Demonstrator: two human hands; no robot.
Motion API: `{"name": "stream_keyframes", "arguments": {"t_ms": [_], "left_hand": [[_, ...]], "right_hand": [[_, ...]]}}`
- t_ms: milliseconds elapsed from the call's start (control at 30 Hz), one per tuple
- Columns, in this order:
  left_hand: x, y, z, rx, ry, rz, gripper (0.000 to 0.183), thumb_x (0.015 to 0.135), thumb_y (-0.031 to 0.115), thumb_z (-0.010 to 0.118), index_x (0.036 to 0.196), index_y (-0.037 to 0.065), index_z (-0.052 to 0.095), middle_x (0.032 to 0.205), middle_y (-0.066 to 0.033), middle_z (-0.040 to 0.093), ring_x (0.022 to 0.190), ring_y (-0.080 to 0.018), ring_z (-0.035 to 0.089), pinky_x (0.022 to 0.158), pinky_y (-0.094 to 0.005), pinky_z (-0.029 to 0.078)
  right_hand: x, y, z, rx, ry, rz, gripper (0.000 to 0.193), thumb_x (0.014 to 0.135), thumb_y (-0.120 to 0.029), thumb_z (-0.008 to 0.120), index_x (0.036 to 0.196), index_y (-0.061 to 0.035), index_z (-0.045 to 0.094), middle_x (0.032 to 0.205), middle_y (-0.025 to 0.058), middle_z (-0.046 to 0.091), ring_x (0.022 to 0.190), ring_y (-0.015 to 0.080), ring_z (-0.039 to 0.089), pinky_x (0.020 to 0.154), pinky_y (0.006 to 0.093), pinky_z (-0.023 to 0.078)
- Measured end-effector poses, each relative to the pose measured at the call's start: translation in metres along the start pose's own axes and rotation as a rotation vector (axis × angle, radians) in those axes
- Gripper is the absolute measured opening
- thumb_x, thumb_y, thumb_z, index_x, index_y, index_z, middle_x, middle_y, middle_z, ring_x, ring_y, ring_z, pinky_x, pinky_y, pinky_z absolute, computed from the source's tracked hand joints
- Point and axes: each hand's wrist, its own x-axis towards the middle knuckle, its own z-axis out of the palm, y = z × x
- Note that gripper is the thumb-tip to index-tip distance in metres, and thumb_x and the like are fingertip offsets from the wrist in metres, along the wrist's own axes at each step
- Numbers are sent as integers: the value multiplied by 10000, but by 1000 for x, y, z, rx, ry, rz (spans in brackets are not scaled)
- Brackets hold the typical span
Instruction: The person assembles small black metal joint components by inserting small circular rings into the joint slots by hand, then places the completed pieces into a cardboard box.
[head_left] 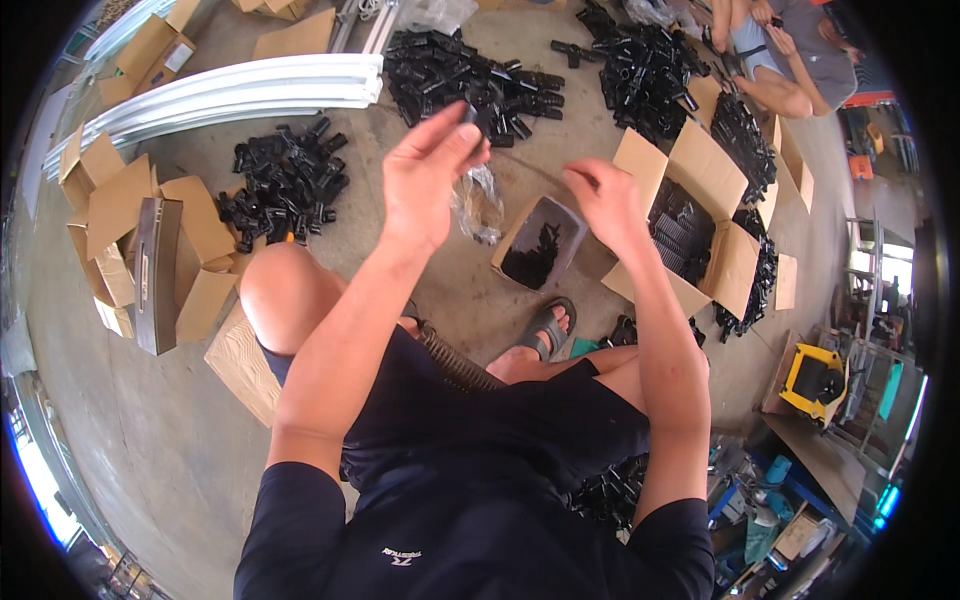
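My left hand [422, 180] is raised in front of me, its thumb and fingers closed on a small black part [470, 116], mostly hidden by the fingers. To its right, my right hand [608, 205] has thumb and fingertips pinched together. Whatever they may hold is too small to make out. Between the hands, lower down on the floor, stands a bin [568, 236] with small black pieces [533, 258] inside. Just left of it lies a clear plastic bag [479, 205]. Past my left hand spreads a heap of black plastic fittings [450, 75].
An open carton [735, 265] of black parts stands right of my right hand, with more heaps [655, 85] behind. Another pile [290, 175] and torn cartons [200, 285] lie left, below white metal rails [260, 85]. A person [780, 55] sits at the far right.
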Motion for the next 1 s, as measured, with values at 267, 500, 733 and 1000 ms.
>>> {"name": "stream_keyframes", "arguments": {"t_ms": [267, 500, 733, 1000], "left_hand": [[5, 22, 1, -157, 98, -37, 346, 990, 48, 676, 1323, -35, 629, 1100, -134, 733, 981, -256, 726, 917, -374, 609], [19, 23, -7, -170, 124, -65, 327, 1007, 61, 654, 1324, -14, 637, 1126, -144, 733, 989, -255, 728, 921, -371, 609], [31, 11, -1, -258, 129, -187, 314, 1013, 58, 642, 1323, 8, 643, 1167, -159, 728, 1003, -260, 730, 922, -372, 611], [31, 3, -4, -352, 102, -246, 327, 1023, 90, 639, 1341, 18, 626, 1150, -148, 729, 1003, -250, 729, 929, -357, 614]], "right_hand": [[3, 68, 168, -145, -394, 187, 187, 942, -224, 631, 971, -83, 750, 1000, 180, 736, 954, 386, 703, 854, 482, 571], [-18, 90, 257, -485, -550, 186, 219, 913, -95, 551, 1033, -20, 718, 1097, 184, 732, 1047, 379, 693, 904, 471, 577], [-28, 86, 281, -448, -527, 190, 247, 967, -116, 512, 1038, 39, 690, 1098, 236, 718, 1085, 373, 693, 873, 459, 602], [-18, 73, 258, -398, -608, 288, 231, 886, -174, 594, 980, 16, 687, 980, 240, 735, 964, 384, 727, 841, 471, 596]]}}
